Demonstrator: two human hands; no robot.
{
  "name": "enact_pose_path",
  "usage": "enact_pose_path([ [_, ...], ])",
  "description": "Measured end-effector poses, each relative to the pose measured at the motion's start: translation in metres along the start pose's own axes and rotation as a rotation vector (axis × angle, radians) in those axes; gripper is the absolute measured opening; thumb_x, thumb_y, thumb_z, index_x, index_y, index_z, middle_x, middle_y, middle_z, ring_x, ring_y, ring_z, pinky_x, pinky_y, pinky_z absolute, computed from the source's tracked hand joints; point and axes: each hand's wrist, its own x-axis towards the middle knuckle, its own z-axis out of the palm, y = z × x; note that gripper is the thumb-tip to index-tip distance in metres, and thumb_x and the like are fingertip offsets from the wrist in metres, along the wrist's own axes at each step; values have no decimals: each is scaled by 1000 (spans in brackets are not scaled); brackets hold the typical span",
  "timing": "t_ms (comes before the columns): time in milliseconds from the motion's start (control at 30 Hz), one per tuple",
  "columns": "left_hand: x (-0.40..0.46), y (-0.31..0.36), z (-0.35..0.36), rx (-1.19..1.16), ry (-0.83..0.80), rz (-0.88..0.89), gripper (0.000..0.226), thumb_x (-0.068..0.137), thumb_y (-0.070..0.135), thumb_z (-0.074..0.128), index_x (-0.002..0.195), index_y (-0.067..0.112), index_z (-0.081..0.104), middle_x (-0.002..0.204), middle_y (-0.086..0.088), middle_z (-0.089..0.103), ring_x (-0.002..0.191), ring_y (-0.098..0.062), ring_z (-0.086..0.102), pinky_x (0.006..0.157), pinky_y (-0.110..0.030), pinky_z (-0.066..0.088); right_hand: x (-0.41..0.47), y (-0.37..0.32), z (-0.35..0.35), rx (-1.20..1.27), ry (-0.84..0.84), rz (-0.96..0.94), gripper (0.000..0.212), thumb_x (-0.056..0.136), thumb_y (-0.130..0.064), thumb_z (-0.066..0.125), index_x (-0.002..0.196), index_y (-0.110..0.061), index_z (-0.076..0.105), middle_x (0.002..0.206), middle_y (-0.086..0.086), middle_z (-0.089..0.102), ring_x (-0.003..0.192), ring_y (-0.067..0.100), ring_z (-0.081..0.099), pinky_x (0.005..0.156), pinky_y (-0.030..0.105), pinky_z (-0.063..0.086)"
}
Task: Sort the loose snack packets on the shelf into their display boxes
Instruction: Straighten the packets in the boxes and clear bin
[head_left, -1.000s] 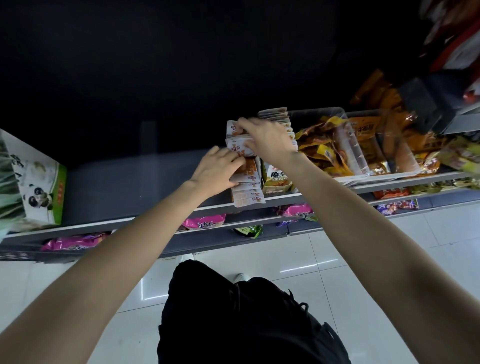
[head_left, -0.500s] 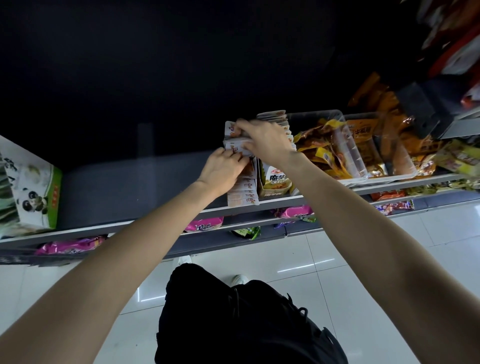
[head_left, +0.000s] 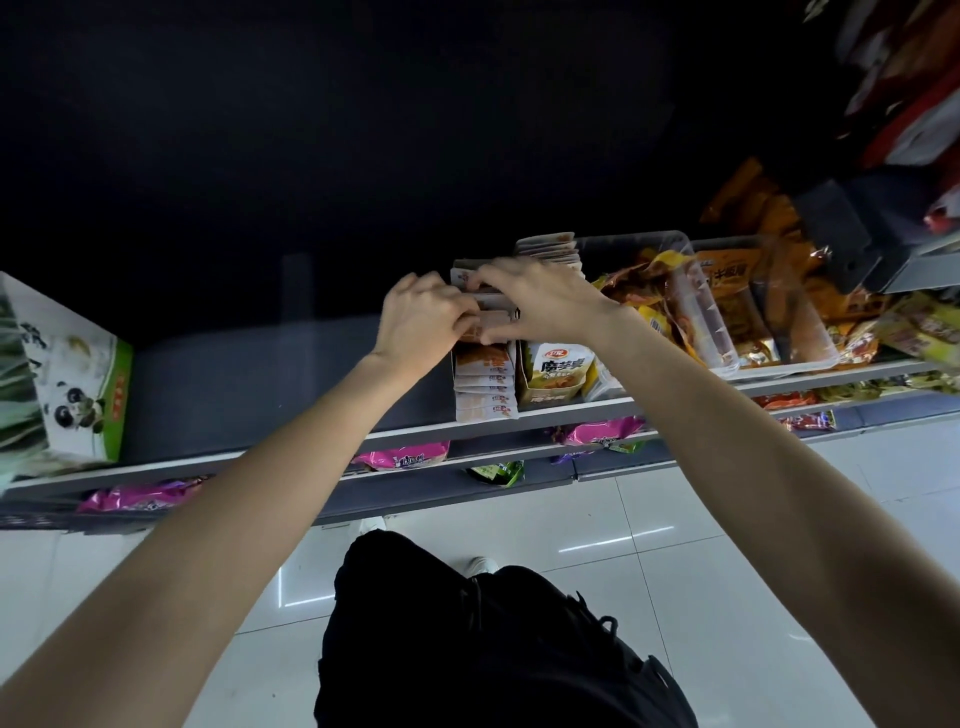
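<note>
My left hand (head_left: 423, 319) and right hand (head_left: 537, 301) cover the middle of the row of white-and-orange snack packets (head_left: 485, 384); their print is unreadable. Left of that row, the frame edge crops the white panda-printed carton (head_left: 72, 374).

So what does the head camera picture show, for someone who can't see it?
Both hands, left hand and right hand, grip small snack packets stacked in a row on a shop shelf, beside a yellow display box.

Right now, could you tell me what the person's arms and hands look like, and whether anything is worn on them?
Both forearms are bare up to the frame edge, with no sleeves visible. The left hand and right hand wear no gloves, and no watch, bracelet or ring shows on either.
</note>
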Motion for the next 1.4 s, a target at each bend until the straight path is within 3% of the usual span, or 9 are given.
enact_pose_path([
  [200,-23,-3,-2,-105,135,-25,25,82,38,66,96,17,69,94,1,69,89,-20,59,77,-32,43,6,-6,8,-90,71,52,43,88,-9,60,128,-15,46,131,5,54,112,26,57,81,36,48],
  [333,-42,-6,-10,-133,-122,238,46,78,58,60,107,23,66,105,4,66,101,-17,52,88,-30,29,9,-3,9,-42,75,71,41,85,-5,62,123,-16,49,123,4,58,104,28,61,76,38,48],
  [567,-34,12,-1,17,-300,222,20,83,32,67,100,22,69,93,4,71,93,-19,58,81,-33,31,7,-3,11,-28,110,62,38,85,-5,62,119,-17,51,120,4,60,100,29,62,72,36,48],
  [767,-18,10,-14,-107,-29,12,6,82,18,68,85,21,72,84,3,73,78,-19,65,76,-30,42,5,-3,12,-28,145,72,33,87,-7,61,118,-16,53,116,5,62,93,29,63,64,32,44],
  [933,-35,19,-18,-131,-391,117,59,78,69,53,119,26,57,121,5,60,110,-16,55,93,-32,34,4,-6,12,-21,146,62,32,88,-4,58,118,-15,53,118,5,61,97,28,62,70,37,48],
  [1033,-49,24,-13,-42,-432,122,73,74,70,56,131,25,47,126,4,53,114,-16,51,95,-32,34,4,-6,13,-26,147,64,32,88,-5,58,117,-16,53,119,5,61,100,28,61,72,38,50],
  [1100,-49,24,-8,-71,-352,104,49,86,48,59,127,23,53,122,1,59,109,-18,57,92,-32,38,3,-6,14,-30,147,65,32,88,-4,59,117,-16,53,120,5,60,101,27,60,72,36,49],
  [1200,-38,20,-7,-138,-119,19,11,84,20,68,95,19,71,89,1,72,76,-19,69,75,-31,50,1,-4,17,-36,116,27,31,88,-5,57,117,-15,52,117,7,60,100,27,61,71,37,51],
  [1400,-15,10,-7,-114,107,-130,9,74,18,73,82,18,71,71,1,70,64,-20,66,64,-27,49,-13,-5,18,18,86,-4,43,100,-43,34,130,-15,48,122,8,58,113,25,53,89,35,42],
])
